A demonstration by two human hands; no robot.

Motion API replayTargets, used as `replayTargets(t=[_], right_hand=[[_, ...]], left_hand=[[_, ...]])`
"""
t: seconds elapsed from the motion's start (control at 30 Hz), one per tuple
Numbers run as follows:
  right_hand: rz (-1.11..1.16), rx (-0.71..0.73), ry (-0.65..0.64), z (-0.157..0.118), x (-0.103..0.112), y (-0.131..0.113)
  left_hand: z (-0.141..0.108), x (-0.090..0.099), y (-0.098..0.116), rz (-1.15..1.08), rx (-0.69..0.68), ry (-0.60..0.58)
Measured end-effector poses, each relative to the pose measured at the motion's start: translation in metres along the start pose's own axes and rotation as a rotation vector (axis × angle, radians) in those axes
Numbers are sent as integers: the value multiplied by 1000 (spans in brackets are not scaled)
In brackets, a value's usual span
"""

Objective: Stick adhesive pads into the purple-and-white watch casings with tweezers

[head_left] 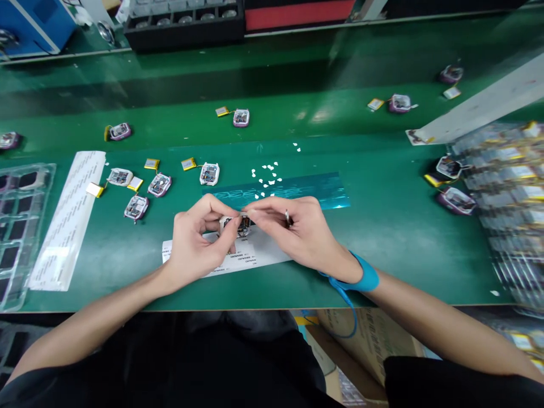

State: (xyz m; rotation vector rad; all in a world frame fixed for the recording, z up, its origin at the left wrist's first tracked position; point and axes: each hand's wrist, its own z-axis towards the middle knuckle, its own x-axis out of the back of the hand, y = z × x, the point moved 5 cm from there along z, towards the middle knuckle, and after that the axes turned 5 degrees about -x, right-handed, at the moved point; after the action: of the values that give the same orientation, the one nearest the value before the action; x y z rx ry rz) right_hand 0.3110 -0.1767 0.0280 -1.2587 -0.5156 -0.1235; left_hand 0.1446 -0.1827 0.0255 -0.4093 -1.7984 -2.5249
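My left hand (198, 241) is closed round a small white watch case (243, 228) with an exposed circuit board, holding it just above the bench. At the case's upper edge, the thumb and fingertips of my right hand (306, 232) are pinched together; whatever they grip is hidden. A blue wrist strap (366, 274) circles my right wrist. Under the hands lies a white printed sheet (232, 262). Just beyond them, a shiny blue film strip (329, 191) and several small white pieces (272, 182) rest on the green bench.
Several open watch cases (160, 185) with attached yellow-edged batteries (188, 164) lie left and farther back. A long white printed strip (63, 226) and a clear compartment tray (46, 175) sit at left. Stacked trays (516, 209) and a slanted white post (480, 102) stand at right.
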Motion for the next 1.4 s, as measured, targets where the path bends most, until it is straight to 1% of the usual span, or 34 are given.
replayTargets(t=[0.07, 0.13, 0.23, 0.3, 0.4, 0.43, 0.5, 0.57, 0.63, 0.7, 0.73, 0.77, 0.83, 0.9, 0.93, 0.97, 1.03, 1.1, 1.17, 1.3, 1.4], right_hand=[[72, -99, -12, 0, -3, 3], [143, -147, -14, -1, -6, 5], [260, -143, 11, -5, -7, 5], [272, -118, 41, -5, -5, 5], [127, -26, 63, -2, 2, 3], [38, 30, 35, 0, 4, 2], [-165, 164, -64, 4, 8, 0], [-348, 297, -122, 4, 13, -2], [-485, 390, -75, 3, 22, -6], [-505, 412, -5, 2, 33, -11], [-450, 372, 0, 3, 38, -12], [-351, 296, -29, 4, 41, -10], [-99, 93, -188, 9, 39, -3], [86, -106, -349, 12, 31, 7], [144, -176, -407, 13, 26, 11], [191, -234, -446, 14, 20, 16], [266, -327, -485, 16, 11, 25], [316, -381, -512, 16, 3, 33], [348, -392, -507, 16, -1, 36], [396, -349, -514, 16, -2, 38], [410, -325, -580, 16, -2, 40]], left_hand=[[-1, -1, 2, 4, -15, -14], [-2, -1, 4, -6, -46, -29], [-2, -1, 7, -26, -96, -67], [0, -2, 7, -42, -94, -104], [3, -3, 3, -85, -11, -125], [4, -3, 1, -97, 25, -120], [4, -5, -6, -123, 98, -111], [3, -7, -15, -159, 156, -65], [1, -10, -26, -192, 192, -13], [-2, -13, -34, -189, 198, -9], [-3, -15, -37, -175, 194, -31], [-3, -16, -38, -157, 189, -54], [-3, -17, -39, -125, 180, -76], [-3, -16, -37, -107, 175, -81], [-3, -16, -36, -100, 172, -82], [-2, -15, -34, -94, 171, -84], [-2, -15, -33, -82, 165, -88], [-2, -15, -34, -68, 159, -90], [-3, -15, -34, -51, 157, -94], [-3, -15, -34, -10, 152, -105], [-3, -16, -31, 9, 140, -116]])
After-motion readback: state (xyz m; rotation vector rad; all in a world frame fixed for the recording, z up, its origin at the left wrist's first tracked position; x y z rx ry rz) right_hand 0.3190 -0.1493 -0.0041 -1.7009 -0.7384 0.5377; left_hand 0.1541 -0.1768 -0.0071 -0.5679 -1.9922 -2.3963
